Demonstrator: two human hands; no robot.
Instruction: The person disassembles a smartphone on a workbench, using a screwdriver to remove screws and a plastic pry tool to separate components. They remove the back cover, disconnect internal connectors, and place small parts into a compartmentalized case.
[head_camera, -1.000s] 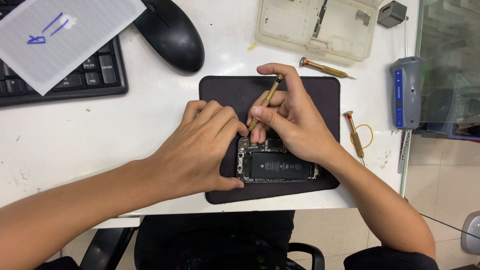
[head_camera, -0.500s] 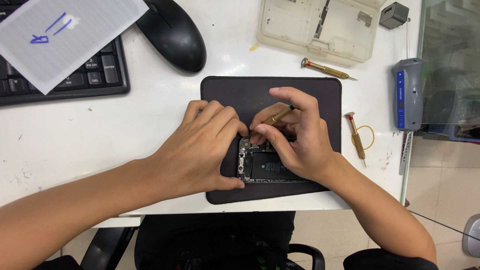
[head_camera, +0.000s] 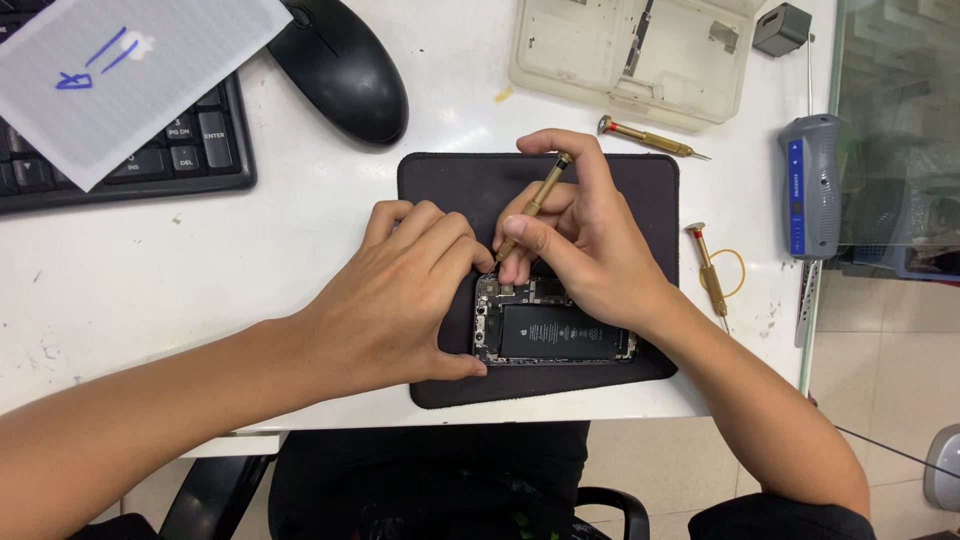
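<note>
Your right hand (head_camera: 585, 240) pinches a slim brass screwdriver (head_camera: 532, 207); your left hand (head_camera: 400, 290), fingers together, steadies the opened phone (head_camera: 550, 330) on a dark mat (head_camera: 450, 180).

Three screwdrivers (head_camera: 532, 205), one opened phone (head_camera: 555, 330), one mouse (head_camera: 340, 70), one keyboard (head_camera: 190, 150)

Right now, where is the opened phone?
In the head view the opened phone lies on the dark mat's lower part, near the table's front edge, between the left hand and right hand.
</note>
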